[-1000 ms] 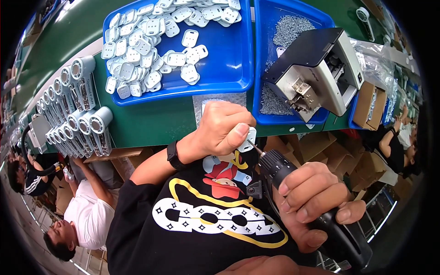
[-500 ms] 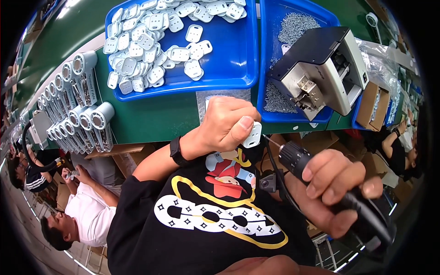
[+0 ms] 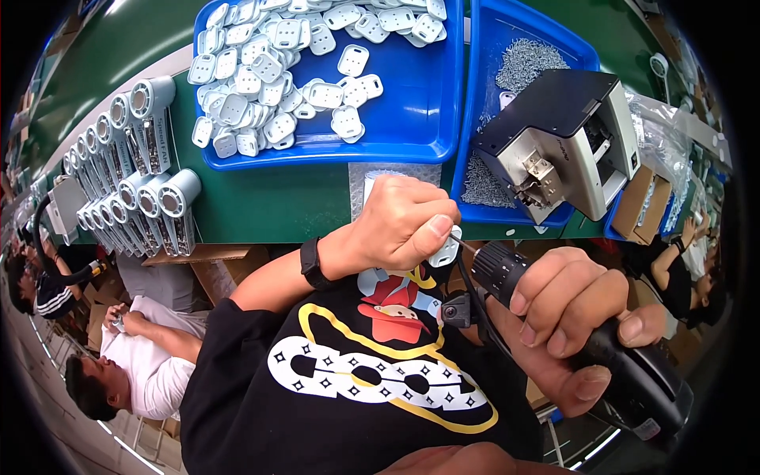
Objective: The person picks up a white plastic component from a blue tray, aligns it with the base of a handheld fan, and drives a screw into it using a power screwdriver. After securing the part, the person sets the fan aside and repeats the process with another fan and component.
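My left hand point(image 3: 408, 222), with a black band on its wrist, is closed round a small light-coloured plate point(image 3: 446, 252). Most of the plate is hidden behind the fingers and thumb. In my right hand point(image 3: 574, 324) is a black electric screwdriver point(image 3: 497, 269), its thin bit pointing left. The bit's tip reaches the plate beside my left thumb; whether a screw is on it is too small to tell. A pale round end point(image 3: 381, 180) shows just behind my left hand, and I cannot tell if I hold it too.
A blue tray point(image 3: 412, 150) of pale plates lies beyond my hands. Right of it, another blue tray point(image 3: 586, 51) holds screws point(image 3: 530, 65) and a screw feeder point(image 3: 554, 131). Handheld fans point(image 3: 150, 186) line the left. A small camera point(image 3: 457, 311) hangs near my chest; co-workers sit both sides.
The screwdriver bit has come up to the plate, closing the small gap before it. The plate has turned and shows less. The whole view has shifted slightly.
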